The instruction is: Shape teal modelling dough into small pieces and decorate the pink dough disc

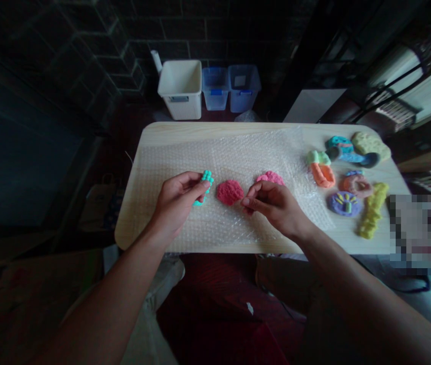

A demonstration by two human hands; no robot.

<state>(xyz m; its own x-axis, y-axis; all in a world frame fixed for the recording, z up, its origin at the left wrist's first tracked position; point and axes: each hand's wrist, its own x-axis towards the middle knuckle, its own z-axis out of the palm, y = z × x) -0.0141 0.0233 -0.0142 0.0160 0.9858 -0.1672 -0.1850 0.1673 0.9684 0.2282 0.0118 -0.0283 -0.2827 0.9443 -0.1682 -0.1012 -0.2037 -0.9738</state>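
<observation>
My left hand [181, 195] is closed on a turquoise, bumpy modelling clay piece [207, 176], pinched between thumb and fingers above the bubble wrap [185, 228]. To its right lies a round, rough dark-red clay lump [230, 192]. My right hand [272, 205] is closed in a pinch at the right edge of that lump. A bit of red shows beneath its fingertips, but what they hold, if anything, is hidden. Behind the right hand, a pink clay piece [270, 177] lies partly covered by it.
At the table's right end sit several clay shapes: an orange and green one [322, 174], a purple disc [344, 203], a yellow strip [374, 210], a blue and grey piece [355, 156]. Beyond the wooden table [154, 133] stand a white bin [181, 91] and two blue bins [243, 88].
</observation>
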